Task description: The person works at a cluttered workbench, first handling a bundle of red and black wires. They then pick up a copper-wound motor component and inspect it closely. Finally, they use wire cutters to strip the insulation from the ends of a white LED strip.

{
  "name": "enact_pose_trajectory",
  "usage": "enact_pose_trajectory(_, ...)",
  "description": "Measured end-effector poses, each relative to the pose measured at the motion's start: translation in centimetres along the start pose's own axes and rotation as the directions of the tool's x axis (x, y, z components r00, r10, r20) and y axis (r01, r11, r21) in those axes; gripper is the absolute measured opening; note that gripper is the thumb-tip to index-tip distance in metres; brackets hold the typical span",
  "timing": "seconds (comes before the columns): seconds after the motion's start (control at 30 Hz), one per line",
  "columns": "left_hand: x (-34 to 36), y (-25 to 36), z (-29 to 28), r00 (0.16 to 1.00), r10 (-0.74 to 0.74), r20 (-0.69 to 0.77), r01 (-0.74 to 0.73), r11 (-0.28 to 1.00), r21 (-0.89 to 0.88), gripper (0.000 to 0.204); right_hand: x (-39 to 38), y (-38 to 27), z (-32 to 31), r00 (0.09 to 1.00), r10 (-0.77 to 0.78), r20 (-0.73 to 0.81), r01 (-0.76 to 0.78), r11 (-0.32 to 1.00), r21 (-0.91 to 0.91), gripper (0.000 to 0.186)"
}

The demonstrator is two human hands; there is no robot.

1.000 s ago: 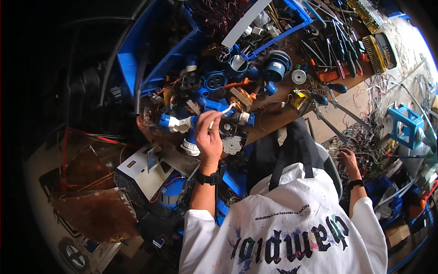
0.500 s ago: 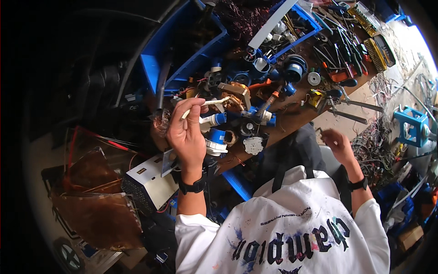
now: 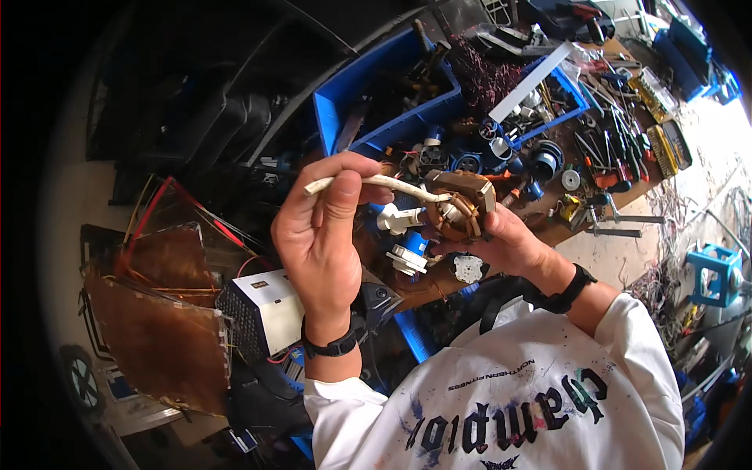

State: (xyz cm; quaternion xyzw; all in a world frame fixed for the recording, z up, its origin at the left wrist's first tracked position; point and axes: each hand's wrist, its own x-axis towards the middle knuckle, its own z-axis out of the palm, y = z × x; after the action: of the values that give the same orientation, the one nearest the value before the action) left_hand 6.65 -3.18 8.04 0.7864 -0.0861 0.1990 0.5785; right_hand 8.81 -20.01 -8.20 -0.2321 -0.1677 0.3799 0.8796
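Note:
A motor-like coil piece (image 3: 460, 221) with copper-brown windings and a squarish brown metal core is held up over the bench. My right hand (image 3: 523, 241) grips it from its right side, thumb on top. From its windings a thick cream-white sleeved lead (image 3: 395, 185) runs to the left. My left hand (image 3: 323, 223) pinches this lead between thumb and fingers, its loose end sticking out past the thumb. Below the lead lie a white plug part (image 3: 398, 220) and a blue-and-white socket (image 3: 409, 257). A round pale disc (image 3: 468, 269) rests just under my right hand.
A large blue crate (image 3: 392, 129) and a smaller blue tray (image 3: 583, 98) of parts stand at the back. Many hand tools (image 3: 607, 153) cover the bench's right. A white-topped box (image 3: 270, 301) and brown sheets (image 3: 160, 337) are at the left; a blue stool (image 3: 714, 276) is far right.
My right hand has come in from the right, and now holds the coil piece, raised off the bench. My left hand keeps hold of the white lead. The whole view has shifted.

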Motion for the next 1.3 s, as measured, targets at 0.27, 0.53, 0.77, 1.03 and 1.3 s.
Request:
enact_pose_trajectory(0.27, 0.8, 2.3, -0.2, 0.994, 0.001, -0.113, -0.001, 1.0, -0.001, 0.018, 0.6, -1.3, 3.3, 0.98, 0.198, -0.002, -0.194, 0.961, 0.196, 0.097)
enact_pose_trajectory(0.53, 0.6, 1.9, -1.2, 0.992, 0.013, -0.124, -0.019, 0.999, -0.045, 0.019, 0.5, -1.9, 4.1, 0.978, 0.205, -0.041, -0.188, 0.947, 0.26, 0.094)
enact_pose_trajectory(0.77, -1.1, 1.7, -1.1, 0.993, -0.045, -0.105, 0.032, 0.992, -0.125, 0.015, 0.3, -2.5, 5.2, 0.984, 0.168, -0.059, -0.156, 0.972, 0.173, 0.089)
enact_pose_trajectory(1.03, -4.3, 1.0, 0.3, 0.986, 0.133, -0.102, -0.103, 0.961, 0.258, 0.069, 0.0, -2.4, 6.9, 0.996, -0.069, -0.065, 0.061, 0.991, -0.122, 0.068)
enact_pose_trajectory(1.3, -6.9, -0.4, 1.8, 0.999, 0.026, -0.039, -0.021, 0.991, 0.136, 0.088, -0.9, -1.9, 8.3, 0.976, -0.196, -0.095, 0.153, 0.926, -0.344, 0.073)
